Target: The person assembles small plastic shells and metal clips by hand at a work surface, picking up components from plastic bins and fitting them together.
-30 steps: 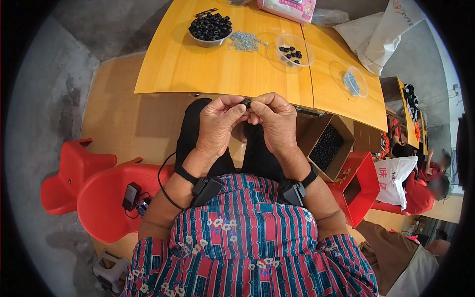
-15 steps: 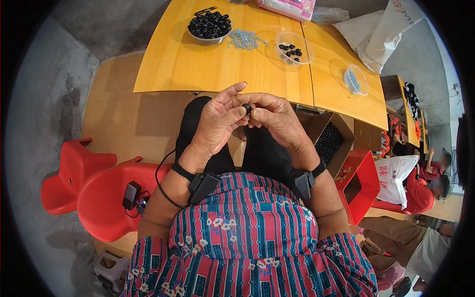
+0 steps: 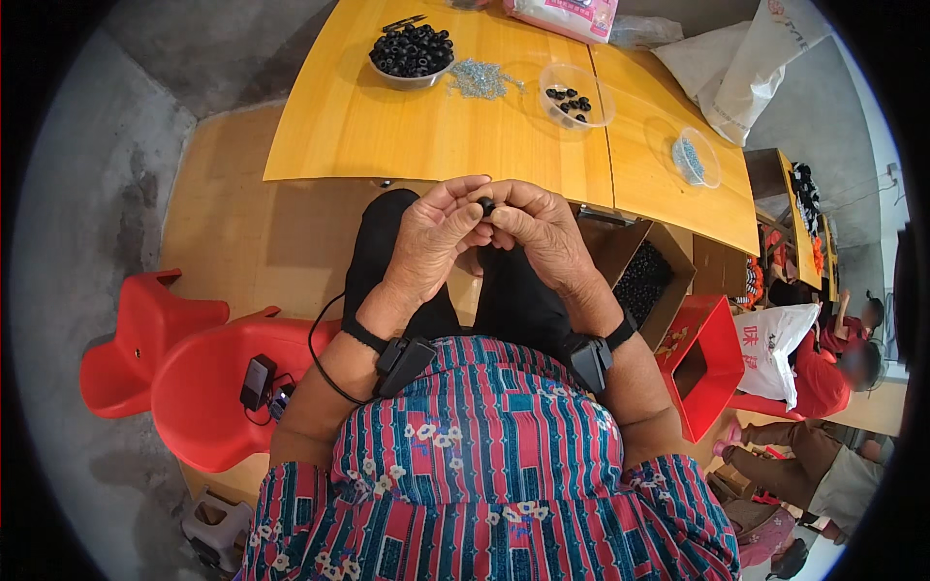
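Note:
Between my two hands, just off the table's near edge, is a small round black part (image 3: 486, 205). My left hand (image 3: 436, 230) pinches it from the left with thumb and fingers. From the other side my right hand (image 3: 536, 225) closes thumb and index finger on it; whether they hold anything smaller too is hidden. On the yellow table (image 3: 387, 145) stands a bowl heaped with black ring-like parts (image 3: 412, 50). Beside it lies a pile of small clear-bluish pieces (image 3: 481, 79). A clear bowl (image 3: 603, 97) farther right holds several black parts.
A small clear tub (image 3: 712, 160) with bluish pieces stands at the table's right. Below the table, at my right, are a cardboard box (image 3: 678, 281) of black parts and a red bin (image 3: 717, 387). Red chairs (image 3: 208, 387) stand at my left. People sit far right.
My left index finger, raised before, has come down toward the right hand's fingers. The black part stays between both hands. At the far right a person has shifted.

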A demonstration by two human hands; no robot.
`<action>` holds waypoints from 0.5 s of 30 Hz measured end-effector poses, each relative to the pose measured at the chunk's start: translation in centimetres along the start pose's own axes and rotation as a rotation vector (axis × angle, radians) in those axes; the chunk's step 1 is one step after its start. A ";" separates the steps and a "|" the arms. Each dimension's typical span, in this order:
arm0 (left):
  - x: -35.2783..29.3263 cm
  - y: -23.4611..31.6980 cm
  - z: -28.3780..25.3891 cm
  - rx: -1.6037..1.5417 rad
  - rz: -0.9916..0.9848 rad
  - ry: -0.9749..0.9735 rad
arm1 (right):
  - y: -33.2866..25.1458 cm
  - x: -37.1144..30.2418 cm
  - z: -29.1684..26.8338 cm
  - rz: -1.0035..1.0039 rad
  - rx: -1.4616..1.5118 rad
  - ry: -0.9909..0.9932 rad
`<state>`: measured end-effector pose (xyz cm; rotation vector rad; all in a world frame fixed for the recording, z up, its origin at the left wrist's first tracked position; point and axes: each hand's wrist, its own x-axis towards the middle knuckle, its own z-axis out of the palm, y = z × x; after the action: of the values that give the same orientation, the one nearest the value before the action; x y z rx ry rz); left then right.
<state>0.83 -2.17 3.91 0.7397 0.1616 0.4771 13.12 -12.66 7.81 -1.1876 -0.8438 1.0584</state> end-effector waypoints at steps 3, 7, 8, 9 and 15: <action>-0.2 0.3 0.1 0.124 0.011 0.009 | 0.1 -0.1 0.4 -0.040 0.022 0.044; -0.6 1.0 1.0 0.344 0.052 -0.072 | -0.1 -0.2 0.8 -0.028 0.029 0.070; -0.5 0.7 0.9 0.343 0.051 -0.072 | 0.2 -0.1 0.7 -0.045 -0.016 0.082; -0.3 0.3 0.8 0.406 0.097 -0.060 | 0.4 0.0 0.8 -0.063 -0.061 0.092; -0.8 0.5 1.2 0.424 0.030 0.000 | 0.9 0.1 1.0 -0.163 -0.291 0.084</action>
<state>0.36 -2.95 5.12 1.1585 0.2558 0.4767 12.03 -12.23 7.12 -1.3705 -1.0339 0.7649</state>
